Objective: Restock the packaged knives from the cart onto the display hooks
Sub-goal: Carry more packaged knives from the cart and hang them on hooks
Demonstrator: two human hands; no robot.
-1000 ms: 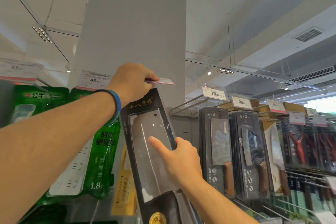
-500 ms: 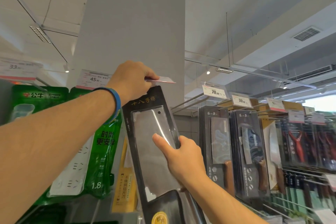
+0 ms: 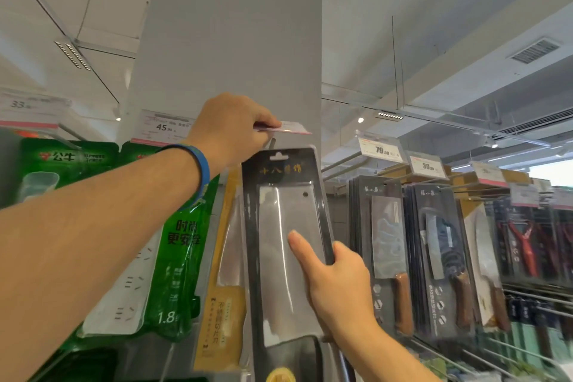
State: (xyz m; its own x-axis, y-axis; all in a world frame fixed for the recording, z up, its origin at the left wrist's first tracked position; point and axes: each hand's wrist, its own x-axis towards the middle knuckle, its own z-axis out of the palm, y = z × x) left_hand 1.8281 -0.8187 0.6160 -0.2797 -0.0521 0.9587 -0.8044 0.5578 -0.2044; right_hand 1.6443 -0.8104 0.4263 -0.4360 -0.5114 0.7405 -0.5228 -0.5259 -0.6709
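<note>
A black blister pack holding a steel cleaver [image 3: 286,236] stands upright in front of the grey pillar. My right hand [image 3: 336,276] grips its right edge, thumb flat on the clear window. The pack's hang slot sits just below the tip of a display hook [image 3: 273,143]. My left hand [image 3: 235,130], with a blue wristband, pinches the price tag [image 3: 294,128] at the end of that hook and holds it lifted. Behind the pack hangs a yellow-carded knife [image 3: 221,298].
Green power-strip packs [image 3: 173,257] hang at the left under a 45.90 tag [image 3: 164,127]. To the right, hooks carry rows of black packaged cleavers [image 3: 390,257] and knives [image 3: 440,260] under 79.00 and 39.90 tags. Red-handled peelers [image 3: 524,245] hang farther right.
My right hand has raised the cleaver pack and tilted it more upright, bringing its hang slot up to the hook tip. My left hand still holds the price tag up.
</note>
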